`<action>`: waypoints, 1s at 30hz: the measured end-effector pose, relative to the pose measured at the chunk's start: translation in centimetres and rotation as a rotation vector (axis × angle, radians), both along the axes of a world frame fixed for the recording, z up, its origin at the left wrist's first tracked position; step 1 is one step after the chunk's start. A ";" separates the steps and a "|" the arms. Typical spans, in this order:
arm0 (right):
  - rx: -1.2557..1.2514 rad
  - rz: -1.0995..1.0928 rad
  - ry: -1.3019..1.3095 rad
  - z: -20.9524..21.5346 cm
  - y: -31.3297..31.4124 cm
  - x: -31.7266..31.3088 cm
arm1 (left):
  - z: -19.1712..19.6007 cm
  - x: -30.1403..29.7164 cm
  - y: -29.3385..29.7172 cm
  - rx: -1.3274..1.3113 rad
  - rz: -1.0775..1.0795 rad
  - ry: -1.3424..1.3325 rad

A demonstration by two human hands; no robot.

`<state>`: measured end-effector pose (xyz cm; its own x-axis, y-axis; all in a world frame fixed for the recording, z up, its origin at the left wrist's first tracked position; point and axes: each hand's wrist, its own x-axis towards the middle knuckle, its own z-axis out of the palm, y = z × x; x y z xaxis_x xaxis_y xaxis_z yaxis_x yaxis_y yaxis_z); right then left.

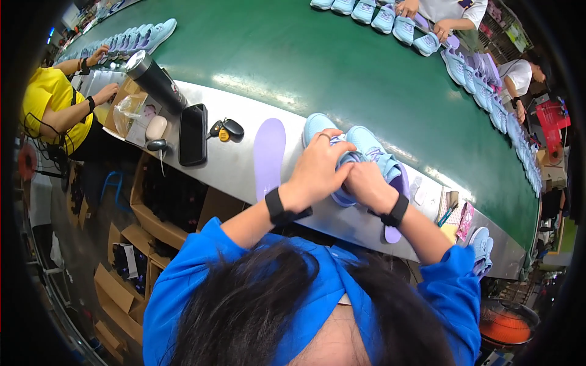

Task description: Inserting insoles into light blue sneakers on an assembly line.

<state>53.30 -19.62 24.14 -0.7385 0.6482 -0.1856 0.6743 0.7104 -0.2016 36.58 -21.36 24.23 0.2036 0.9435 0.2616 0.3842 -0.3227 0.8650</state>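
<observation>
A pair of light blue sneakers stands side by side on the metal table edge in front of me, toes pointing away. My left hand is wrapped over the left sneaker, its fingers across the laces and collar. Curled closed, my right hand reaches to that same sneaker's opening; its fingertips are hidden. Just right of it is the other sneaker, with purple lining and laces. A lilac insole lies flat to the left of my left hand. Another lilac insole shows below my right wrist.
Left on the table are a phone, a black tumbler and car keys. A pen and another sneaker pair sit right. Rows of sneakers line the green belt; co-workers handle some. Cardboard boxes stand below left.
</observation>
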 end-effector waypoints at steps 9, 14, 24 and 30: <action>-0.026 -0.827 0.598 0.0 -1.9 12.2 | 0.2 5.0 -5.2 -0.036 -0.202 0.218; -0.045 -0.849 0.467 -3.8 -4.3 11.9 | 0.6 5.8 -3.9 -0.171 -0.236 0.500; -0.693 -0.961 0.951 -1.5 -8.6 10.2 | 1.8 4.7 -6.5 -0.058 -0.250 0.805; 0.093 -0.907 0.416 -1.9 -10.6 13.1 | 8.1 -1.8 0.1 -0.113 -0.217 0.744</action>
